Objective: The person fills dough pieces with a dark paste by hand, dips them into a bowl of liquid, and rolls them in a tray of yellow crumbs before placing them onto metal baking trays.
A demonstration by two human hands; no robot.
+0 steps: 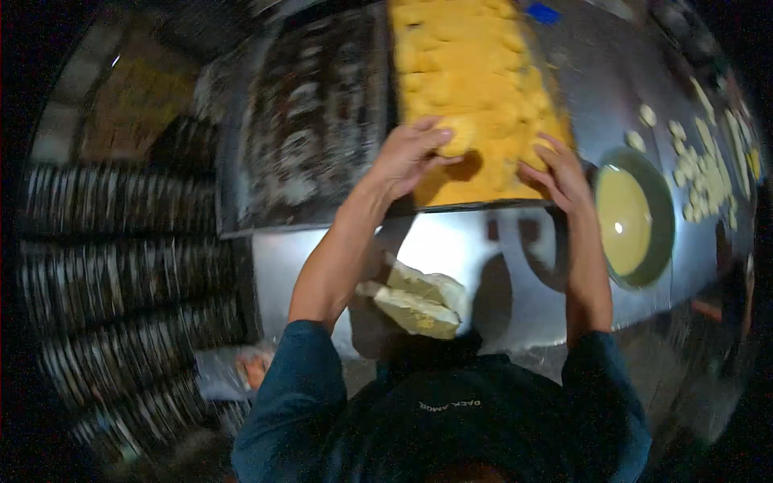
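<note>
My left hand (407, 157) is closed around a round dough piece (459, 137) coated in yellow crumbs, held just above the near part of a yellow crumb bed (463, 60). At the bed's near right, my right hand (561, 171) curls its fingers round another yellow-coated dough piece (537, 153), partly hidden by the fingers. Many similar coated lumps lie in the crumbs farther back. To the right of my right forearm stands a bowl (662, 217) with pale yellow liquid (624, 221) in it. Motion blurs the fine detail.
A dark, greasy baking tray (310, 121) adjoins the crumbs on the left. A crumpled pale cloth or wrapper (423, 302) lies before me on the metal table (515, 314). Small dough pieces (702, 181) are scattered at right. Racks of stacked trays (129, 282) fill the left side.
</note>
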